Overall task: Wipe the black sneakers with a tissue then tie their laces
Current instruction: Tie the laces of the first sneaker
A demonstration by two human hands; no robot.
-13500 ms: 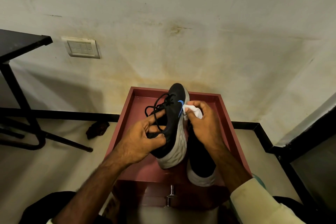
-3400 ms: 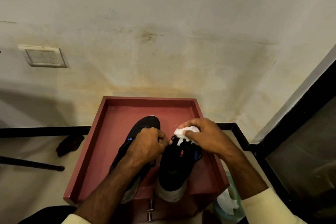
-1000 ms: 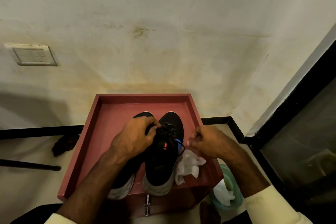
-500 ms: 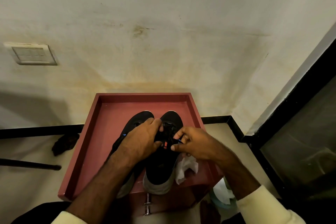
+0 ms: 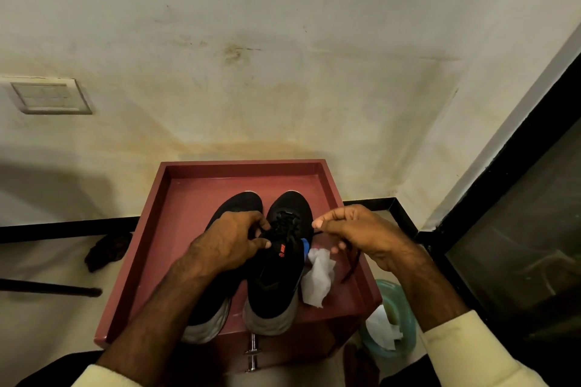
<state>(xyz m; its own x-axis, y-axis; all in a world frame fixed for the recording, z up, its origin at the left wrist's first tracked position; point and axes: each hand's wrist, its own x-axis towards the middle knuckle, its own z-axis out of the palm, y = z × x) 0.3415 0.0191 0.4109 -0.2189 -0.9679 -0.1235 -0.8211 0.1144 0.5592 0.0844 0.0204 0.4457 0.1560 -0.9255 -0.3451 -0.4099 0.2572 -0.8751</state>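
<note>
Two black sneakers with grey soles stand side by side, toes toward the wall, on a red-brown cabinet top (image 5: pixel 188 198). The right sneaker (image 5: pixel 276 276) has an orange logo on its tongue and loose black laces. My left hand (image 5: pixel 229 245) pinches a lace at the left of that tongue and partly covers the left sneaker (image 5: pixel 242 203). My right hand (image 5: pixel 358 232) pinches the other lace end, drawn out to the right of the shoe. A crumpled white tissue (image 5: pixel 317 276) lies beside the right sneaker, below my right hand.
The cabinet top has a raised rim and stands against a stained wall with a switch plate (image 5: pixel 52 97). A teal bin (image 5: pixel 390 320) holding white tissue sits on the floor at the right. A dark rag (image 5: pixel 107 250) and a black bar (image 5: pixel 47 287) lie at the left.
The tissue was let go and now lies beside the right sneaker. In the last half second my right hand drew a lace out to the right; my left hand stayed at the tongue.
</note>
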